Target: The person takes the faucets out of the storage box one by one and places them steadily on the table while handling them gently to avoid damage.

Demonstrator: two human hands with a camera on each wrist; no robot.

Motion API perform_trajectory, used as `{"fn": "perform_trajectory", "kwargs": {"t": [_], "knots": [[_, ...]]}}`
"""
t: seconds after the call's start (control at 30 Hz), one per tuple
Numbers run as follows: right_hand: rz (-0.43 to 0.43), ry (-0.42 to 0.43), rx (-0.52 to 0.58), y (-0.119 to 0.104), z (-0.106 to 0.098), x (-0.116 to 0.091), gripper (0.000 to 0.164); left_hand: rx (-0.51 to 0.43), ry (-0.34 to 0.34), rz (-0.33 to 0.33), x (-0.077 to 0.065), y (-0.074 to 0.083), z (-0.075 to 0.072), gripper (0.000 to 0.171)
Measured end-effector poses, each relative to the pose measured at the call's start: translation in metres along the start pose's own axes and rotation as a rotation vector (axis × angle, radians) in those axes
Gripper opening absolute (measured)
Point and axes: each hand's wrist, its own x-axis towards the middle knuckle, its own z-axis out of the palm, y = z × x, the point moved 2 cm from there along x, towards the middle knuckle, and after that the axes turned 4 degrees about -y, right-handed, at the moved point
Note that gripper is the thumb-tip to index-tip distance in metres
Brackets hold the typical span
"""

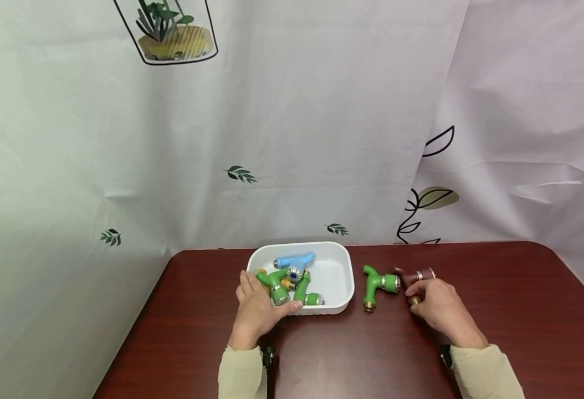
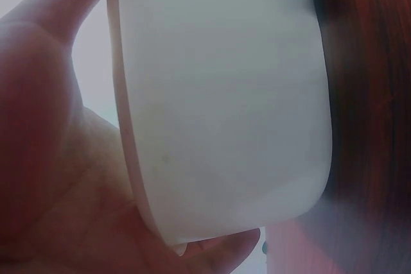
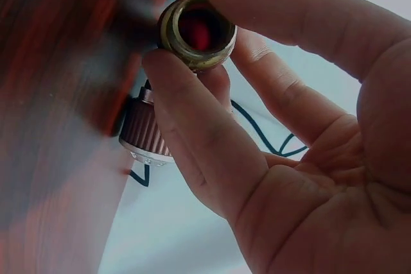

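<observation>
My left hand [image 1: 253, 316] grips the front left corner of a white plastic tub [image 1: 333, 277], its thumb over the front rim and its fingers along the left side. Close up in the left wrist view, the tub's wall [image 2: 225, 107] covers most of the picture. Inside the tub lie a blue tap [image 1: 292, 260], two green taps, and partly hidden yellow ones. At the right, my right hand [image 1: 441, 307] pinches a brown tap [image 1: 409, 278] by its brass threaded end. The right wrist view shows that tap's ribbed brown knob [image 3: 144, 123] beyond the fingers.
Between the tub and my right hand, a green tap [image 1: 373, 284] lies on the dark red-brown table [image 1: 362, 354]. A pale cloth [image 1: 312, 138] with printed leaves hangs behind the table's back edge.
</observation>
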Motion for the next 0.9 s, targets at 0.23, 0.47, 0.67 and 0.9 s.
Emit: {"fn": "perform_trajectory", "kwargs": {"t": [0.23, 0.47, 0.67, 0.9], "knots": [[-0.009, 0.000, -0.008, 0.0027, 0.0035, 0.0007, 0.018, 0.003, 0.010, 0.007, 0.0003, -0.0002, 0.0007, 0.139], [-0.018, 0.007, -0.015, 0.0038, 0.0055, 0.0010, 0.018, 0.004, 0.010, 0.003, 0.0001, 0.0003, 0.0004, 0.140], [-0.010, -0.007, -0.013, 0.0030, 0.0054, 0.0015, 0.019, 0.007, 0.005, -0.001, 0.0000, 0.0005, -0.0001, 0.140], [-0.004, -0.015, -0.022, 0.0022, 0.0052, 0.0013, 0.019, 0.019, 0.004, -0.004, 0.0002, 0.0007, 0.0001, 0.140]]}}
